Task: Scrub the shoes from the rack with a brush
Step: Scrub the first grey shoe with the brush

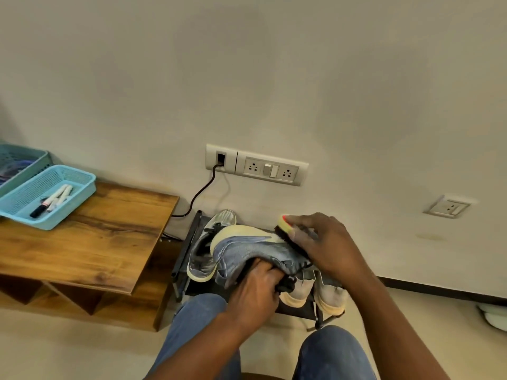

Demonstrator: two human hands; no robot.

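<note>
A blue-grey knit sneaker (pixel 255 249) with a pale yellow sole lies on its side above the black shoe rack (pixel 189 242), toe toward ten o'clock. A yellow-backed, dark-bristled brush (pixel 284 227) touches its sole edge at two o'clock. Three more sneakers sit on the rack beneath.

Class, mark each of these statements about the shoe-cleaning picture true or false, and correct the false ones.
1. The right hand holds a yellow-backed scrubbing brush against the blue-grey knit sneaker. True.
2. The left hand is empty. False: it grips the sneaker from below.
3. Marker pens lie in the light-blue plastic basket. True.
4. The black shoe rack holds no other shoes. False: more sneakers sit on it.
</note>
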